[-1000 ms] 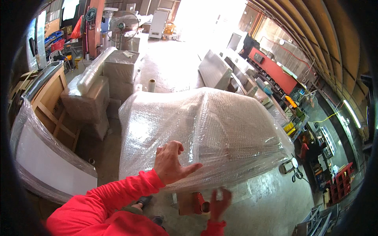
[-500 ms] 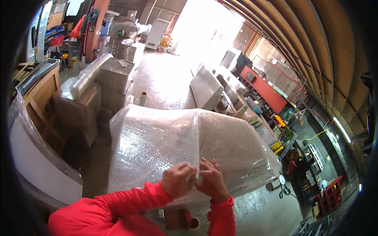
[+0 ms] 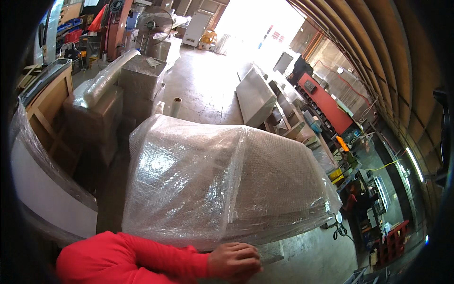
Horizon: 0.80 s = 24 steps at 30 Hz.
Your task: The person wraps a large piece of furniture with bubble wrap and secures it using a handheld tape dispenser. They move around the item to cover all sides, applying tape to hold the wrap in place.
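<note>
A large bulky bundle in clear bubble wrap (image 3: 184, 184) fills the middle of the view. A seam, looking like a clear tape strip (image 3: 235, 175), runs down its top to the near side. My left hand (image 3: 234, 261), in a red sleeve, is just off the bundle's near lower edge. Its fingers are curled together; whatever they hold, if anything, is hidden. My right hand does not show, perhaps being beneath the left hand or below the picture's edge.
Left of the bundle stand a wrapped curved white panel (image 3: 52, 194) and wrapped boxes (image 3: 94, 120) with a bubble-wrap roll (image 3: 113, 78) on top. A cardboard tube (image 3: 176, 107) stands behind. Wrapped panels (image 3: 257, 97) lean at the back right. Someone in dark clothing (image 3: 362, 201) is at the right.
My hands have left the seam on top of the bundle. The left has come down toward the near edge, and the right has gone from sight. The view has shifted slightly.
</note>
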Motion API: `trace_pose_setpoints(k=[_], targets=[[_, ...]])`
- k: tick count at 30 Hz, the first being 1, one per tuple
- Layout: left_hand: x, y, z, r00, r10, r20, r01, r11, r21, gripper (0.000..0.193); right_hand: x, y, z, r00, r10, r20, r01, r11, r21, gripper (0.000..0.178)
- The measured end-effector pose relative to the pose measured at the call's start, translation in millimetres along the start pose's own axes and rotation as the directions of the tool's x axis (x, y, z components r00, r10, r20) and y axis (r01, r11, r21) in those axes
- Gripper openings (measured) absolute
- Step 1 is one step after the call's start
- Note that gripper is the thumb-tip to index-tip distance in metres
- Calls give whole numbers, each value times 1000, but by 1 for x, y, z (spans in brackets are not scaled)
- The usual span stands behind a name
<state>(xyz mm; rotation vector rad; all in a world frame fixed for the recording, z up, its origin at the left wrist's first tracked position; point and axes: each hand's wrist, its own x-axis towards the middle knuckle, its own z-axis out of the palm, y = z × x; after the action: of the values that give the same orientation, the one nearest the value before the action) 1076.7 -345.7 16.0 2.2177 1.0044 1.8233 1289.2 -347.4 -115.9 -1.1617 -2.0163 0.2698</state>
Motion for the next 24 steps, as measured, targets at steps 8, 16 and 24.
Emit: trace_pose_setpoints(k=[8,16,24], targets=[[-7,-6,-104,931,-186,-314,316,841,439,98,-138,57,84,893,371,255,-305,915,-263,85],[20,-38,-27,933,-354,-71,354,861,364,84,-147,80,102,887,369,277,-220,866,-450,75],[7,-44,15,905,-407,124,282,791,543,71,-153,101,127,880,377,290,-193,841,-506,74]])
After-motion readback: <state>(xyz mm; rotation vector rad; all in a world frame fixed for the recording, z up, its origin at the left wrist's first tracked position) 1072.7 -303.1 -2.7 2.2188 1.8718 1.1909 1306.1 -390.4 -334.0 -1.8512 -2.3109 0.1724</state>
